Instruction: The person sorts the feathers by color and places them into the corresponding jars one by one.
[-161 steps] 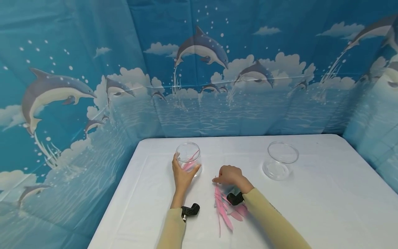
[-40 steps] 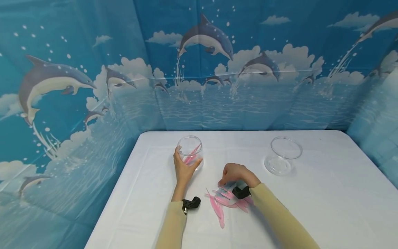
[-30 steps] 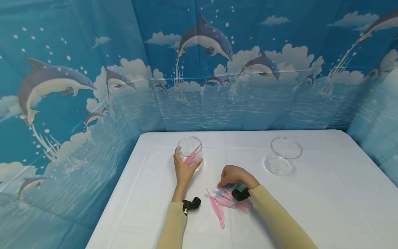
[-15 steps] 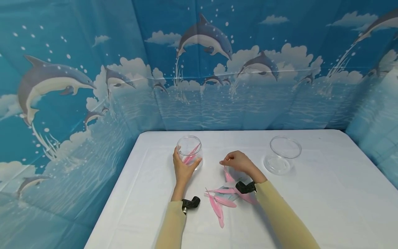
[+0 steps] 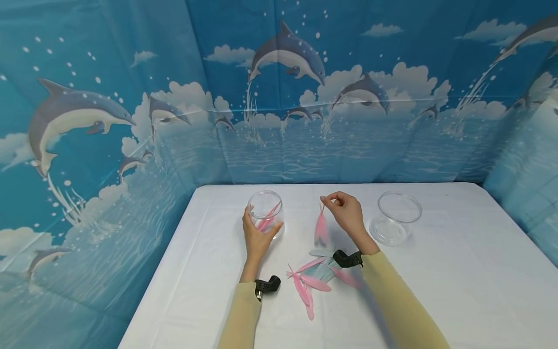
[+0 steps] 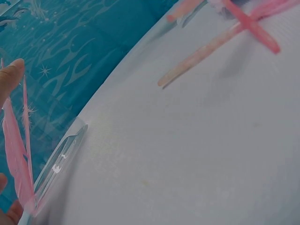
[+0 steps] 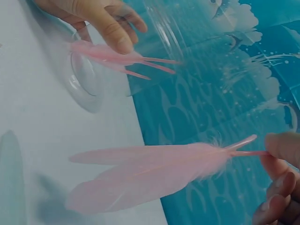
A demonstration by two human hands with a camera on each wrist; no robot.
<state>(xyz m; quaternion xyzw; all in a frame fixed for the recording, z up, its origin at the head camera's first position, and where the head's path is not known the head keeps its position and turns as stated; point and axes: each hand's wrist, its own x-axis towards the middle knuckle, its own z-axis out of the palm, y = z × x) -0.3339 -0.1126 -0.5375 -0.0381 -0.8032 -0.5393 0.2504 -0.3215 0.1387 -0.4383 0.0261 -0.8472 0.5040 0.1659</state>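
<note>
Feathers (image 5: 321, 231) have left the pile (image 5: 316, 283), pinched by the right hand (image 5: 347, 212), likely leaving fewer to pick; left hand (image 5: 258, 241) grips the jar (image 5: 261, 212).

I see two pink feathers (image 5: 321, 229) hanging quill-up, apart from the loose pink and grey-blue feathers (image 5: 322, 274) lying overlapped. The upright transparent jar (image 5: 257, 215) contains leaning pink feathers (image 5: 268, 220).
</note>
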